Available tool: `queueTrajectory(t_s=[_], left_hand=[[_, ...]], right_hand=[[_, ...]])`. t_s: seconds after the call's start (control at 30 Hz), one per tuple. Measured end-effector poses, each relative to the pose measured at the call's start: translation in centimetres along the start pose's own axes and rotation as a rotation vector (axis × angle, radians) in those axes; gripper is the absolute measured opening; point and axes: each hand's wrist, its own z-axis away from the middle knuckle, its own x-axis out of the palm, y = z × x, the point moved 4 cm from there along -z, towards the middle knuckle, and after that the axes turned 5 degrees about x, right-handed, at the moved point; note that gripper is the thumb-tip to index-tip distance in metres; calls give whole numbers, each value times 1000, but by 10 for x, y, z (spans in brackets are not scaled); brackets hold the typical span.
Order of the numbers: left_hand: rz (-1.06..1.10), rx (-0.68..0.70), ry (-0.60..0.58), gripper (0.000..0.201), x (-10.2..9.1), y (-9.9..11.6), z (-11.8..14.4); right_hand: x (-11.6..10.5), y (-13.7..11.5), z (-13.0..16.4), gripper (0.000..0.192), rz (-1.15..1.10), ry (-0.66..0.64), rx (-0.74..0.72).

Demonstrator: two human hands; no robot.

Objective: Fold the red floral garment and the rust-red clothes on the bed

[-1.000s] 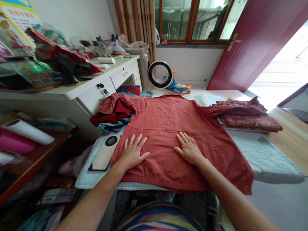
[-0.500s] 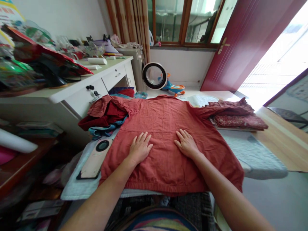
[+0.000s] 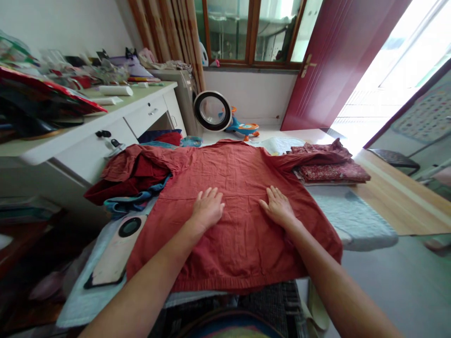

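A rust-red shirt (image 3: 243,173) lies spread flat, back side up, on a padded board covered in pale cloth (image 3: 355,220). My left hand (image 3: 207,209) rests palm down on the shirt's middle, fingers apart. My right hand (image 3: 280,209) lies flat on the shirt a little to the right, fingers apart too. Neither hand holds anything. The shirt's left sleeve is bunched over a heap of dark red and blue clothes (image 3: 130,176). Its right sleeve reaches toward a folded patterned maroon garment (image 3: 331,166).
A phone (image 3: 114,251) lies on the board's left end. A white desk (image 3: 88,136) with drawers and clutter stands at the left. A round fan (image 3: 212,111) and a toy (image 3: 243,127) sit on the floor by the window. A dark red door (image 3: 327,61) stands open at the right.
Both hands have slid up the shirt away from me and closer together. The camera has turned to the right.
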Motion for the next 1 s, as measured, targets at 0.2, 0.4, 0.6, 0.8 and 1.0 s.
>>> queueTrajectory(t_s=[0.2,0.4,0.6,0.8,1.0], left_hand=[[97,106,-27,57,41,40,-32],[93,79,-28,56,49,36,-26],[84,61,-106,59,35,56,-50],[97,167,19,57,43,88,-74],[88,167,43,60,63,88,-71]], right_hand=[[-1,7,3,68,30,-32,-39],[-27,53,-3,52,24,0,24],[-81,93,-32,33,-126,307,73],[-128,146,-70,53,-110,554,250],[-141,201,-105,50,-31,368,448]])
